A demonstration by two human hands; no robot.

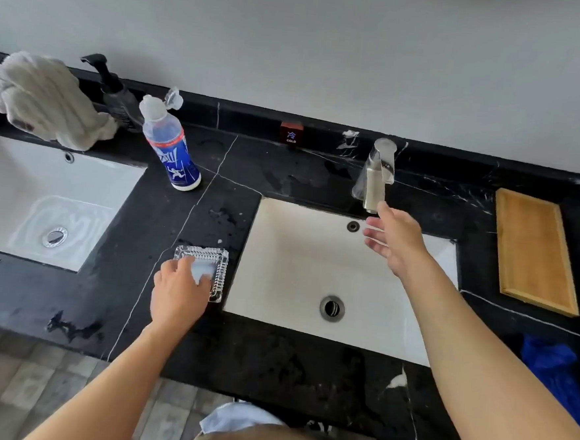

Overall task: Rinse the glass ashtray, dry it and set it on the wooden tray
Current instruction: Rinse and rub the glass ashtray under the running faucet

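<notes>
Low in the frame, left of centre, my left hand point(179, 292) lies on the ashtray point(206, 265), fingers curled over its near edge, gripping it on the black counter point(158, 313) just left of the sink point(296, 254). Farther up, my right hand point(395, 242) hangs open, holding nothing, fingertips just under the tap point(377, 178). The tray point(533, 250) lies at the right edge.

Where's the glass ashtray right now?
The glass ashtray sits on the black counter between the two sinks, just left of the right-hand sink, with the left hand resting on it.
</notes>
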